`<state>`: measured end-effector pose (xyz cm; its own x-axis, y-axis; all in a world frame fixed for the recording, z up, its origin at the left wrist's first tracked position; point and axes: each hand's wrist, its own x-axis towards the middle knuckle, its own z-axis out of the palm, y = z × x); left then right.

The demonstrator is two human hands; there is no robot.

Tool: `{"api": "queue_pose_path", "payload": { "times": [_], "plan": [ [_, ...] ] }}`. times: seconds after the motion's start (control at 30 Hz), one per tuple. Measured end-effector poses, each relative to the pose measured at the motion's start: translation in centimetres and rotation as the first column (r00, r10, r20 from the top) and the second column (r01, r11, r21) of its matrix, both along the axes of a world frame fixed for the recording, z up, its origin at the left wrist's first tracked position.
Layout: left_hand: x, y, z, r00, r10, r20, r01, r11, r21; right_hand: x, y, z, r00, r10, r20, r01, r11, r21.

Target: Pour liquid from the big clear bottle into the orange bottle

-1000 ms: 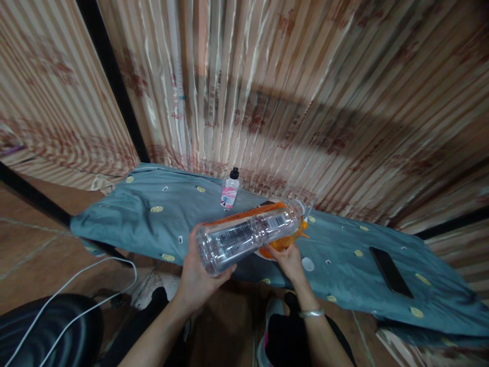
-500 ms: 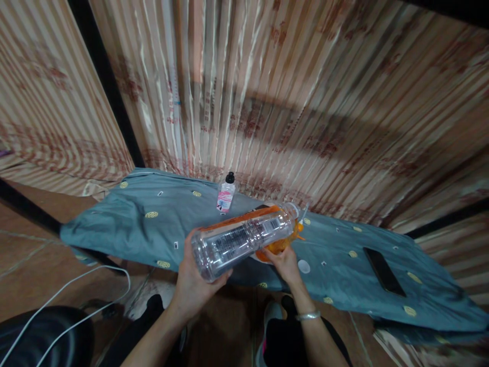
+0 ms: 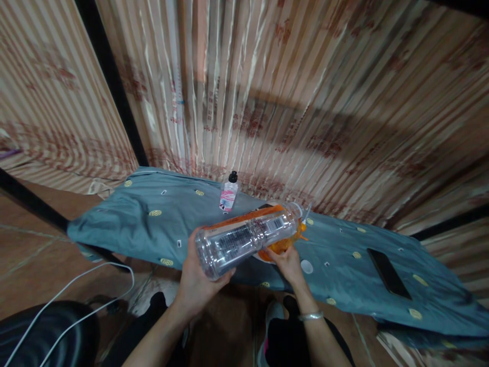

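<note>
A clear plastic bottle (image 3: 244,239) with an orange-and-white label is tilted, its bottom toward me and its mouth to the upper right. My left hand (image 3: 202,272) is wrapped around the bottle's base. Just below the bottle's neck, my right hand (image 3: 287,264) closes on an orange see-through container (image 3: 281,245), which the bottle partly hides. A thin pale tube (image 3: 306,213) sticks up beside the bottle's mouth. Whether the mouth touches the container, I cannot tell. Farther back, a small bottle (image 3: 228,192) with a black cap and pink label stands upright.
A grey-blue patterned cloth (image 3: 145,234) covers the long low surface. On it lie a black phone (image 3: 388,272) at the right and a round white disc (image 3: 306,266) by my right wrist. Striped curtain (image 3: 267,102) hangs behind. A white cable (image 3: 89,272) loops at lower left.
The whole view has shifted slightly, so everything appears a little farther right. Both hands keep the same hold, and the bottle's tilt looks unchanged.
</note>
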<state>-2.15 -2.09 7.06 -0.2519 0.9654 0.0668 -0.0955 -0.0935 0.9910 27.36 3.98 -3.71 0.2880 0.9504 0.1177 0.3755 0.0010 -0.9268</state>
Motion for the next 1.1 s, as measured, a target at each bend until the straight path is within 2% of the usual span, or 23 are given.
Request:
{"api": "queue_pose_path", "payload": {
  "times": [0.13, 0.27, 0.43, 0.53, 0.7, 0.83, 0.9, 0.97, 1.03, 1.1],
  "plan": [
    [0.4, 0.1, -0.3, 1.0, -0.004, 0.005, 0.004, 1.0, 0.017, 0.1, 0.0, 0.1, 1.0, 0.004, -0.006, -0.005, 1.0, -0.014],
    [1.0, 0.1, 0.0, 0.997, 0.032, 0.066, -0.033, 0.999, 0.025, 0.4, 0.0, 0.2, 0.998, -0.011, 0.058, 0.012, 1.0, -0.028],
    [0.8, -0.1, 0.4, 0.999, -0.008, 0.051, 0.009, 1.0, -0.012, 0.4, -0.1, 0.3, 0.997, -0.024, 0.078, 0.025, 1.0, -0.011],
    [0.7, 0.0, -0.4, 0.998, 0.011, 0.055, -0.013, 0.999, 0.032, 0.1, -0.2, 0.5, 0.997, -0.018, 0.069, 0.019, 1.0, -0.009],
    [1.1, 0.0, -2.2, 0.995, -0.009, 0.102, 0.006, 1.0, 0.029, 0.0, -0.2, 0.9, 0.996, -0.035, 0.088, 0.035, 0.999, -0.001],
    [1.0, 0.0, -3.0, 0.992, 0.038, 0.12, -0.045, 0.997, 0.058, 0.0, -0.3, 1.0, 0.995, -0.053, 0.088, 0.057, 0.998, -0.041],
    [0.6, 0.0, -3.0, 0.983, 0.003, 0.183, -0.002, 1.0, -0.009, -0.1, -0.3, 1.0, 0.994, -0.067, 0.084, 0.071, 0.997, -0.038],
    [0.1, 0.1, -2.6, 0.943, -0.02, 0.333, 0.087, 0.978, -0.188, -0.1, -0.4, 1.0, 0.995, -0.068, 0.073, 0.071, 0.997, -0.031],
    [-0.1, 0.1, -2.3, 0.89, 0.048, 0.454, 0.137, 0.921, -0.365, -0.2, -0.4, 1.0, 0.996, -0.066, 0.059, 0.068, 0.997, -0.023],
    [0.1, 0.0, -2.1, 0.879, 0.099, 0.466, 0.114, 0.906, -0.409, -0.3, -0.5, 1.0, 0.998, -0.056, 0.039, 0.057, 0.998, -0.023]
  ]
}}
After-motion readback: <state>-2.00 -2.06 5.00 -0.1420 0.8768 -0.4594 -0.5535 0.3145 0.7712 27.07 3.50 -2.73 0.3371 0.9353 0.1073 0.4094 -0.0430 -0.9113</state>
